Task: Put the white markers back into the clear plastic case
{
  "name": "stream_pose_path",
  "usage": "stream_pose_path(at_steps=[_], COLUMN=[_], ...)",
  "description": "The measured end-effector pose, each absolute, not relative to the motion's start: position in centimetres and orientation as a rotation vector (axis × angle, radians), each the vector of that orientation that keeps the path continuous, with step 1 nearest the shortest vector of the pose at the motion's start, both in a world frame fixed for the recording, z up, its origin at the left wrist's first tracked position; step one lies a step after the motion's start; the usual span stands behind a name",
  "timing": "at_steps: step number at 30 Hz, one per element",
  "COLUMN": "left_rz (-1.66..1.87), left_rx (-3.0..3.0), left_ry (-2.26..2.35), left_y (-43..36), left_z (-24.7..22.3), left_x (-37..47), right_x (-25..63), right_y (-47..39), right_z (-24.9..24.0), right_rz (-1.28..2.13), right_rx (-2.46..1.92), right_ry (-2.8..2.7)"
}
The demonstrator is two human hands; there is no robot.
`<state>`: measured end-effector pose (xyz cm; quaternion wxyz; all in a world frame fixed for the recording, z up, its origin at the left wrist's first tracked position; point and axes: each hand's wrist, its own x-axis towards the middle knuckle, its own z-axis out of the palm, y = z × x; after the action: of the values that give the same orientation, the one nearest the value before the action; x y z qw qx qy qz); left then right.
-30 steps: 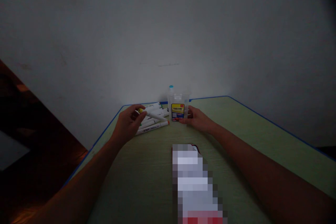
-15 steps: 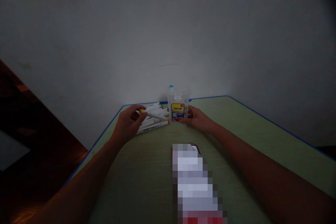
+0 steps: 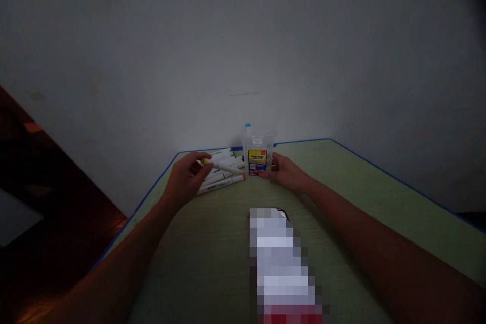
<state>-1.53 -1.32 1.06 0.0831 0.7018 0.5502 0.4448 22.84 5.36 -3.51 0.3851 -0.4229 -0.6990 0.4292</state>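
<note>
My left hand (image 3: 186,178) pinches a white marker (image 3: 226,166) with a yellow end, held above the pile. Under and beside it lie several white markers (image 3: 226,183), one with an orange end pointing right. My right hand (image 3: 287,172) grips the lower right side of a clear plastic marker case (image 3: 270,143), fingers behind and thumb at the front. The case stands upright on the table, with a yellow and blue label (image 3: 257,162) on its front. A marker with a blue end (image 3: 247,125) sticks up at the left of the case.
The pale table (image 3: 364,187) has a blue edge and stands against a grey wall (image 3: 243,50). A blurred-out, phone-like object (image 3: 283,263) lies near the front middle. Dark floor shows at the left, past the table's edge.
</note>
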Motion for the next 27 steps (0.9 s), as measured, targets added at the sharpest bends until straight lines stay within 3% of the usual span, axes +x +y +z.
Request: stream_pose_path(at_steps=[27], left_rz=[1.33], left_rx=[2.099], left_ry=[1.651], left_y=[-1.38], left_z=[1.32], left_x=[-1.33], right_x=[22.73], right_y=[4.89], right_z=[-3.07], right_rz=[1.083], right_rx=[-1.12], right_ry=[-1.76])
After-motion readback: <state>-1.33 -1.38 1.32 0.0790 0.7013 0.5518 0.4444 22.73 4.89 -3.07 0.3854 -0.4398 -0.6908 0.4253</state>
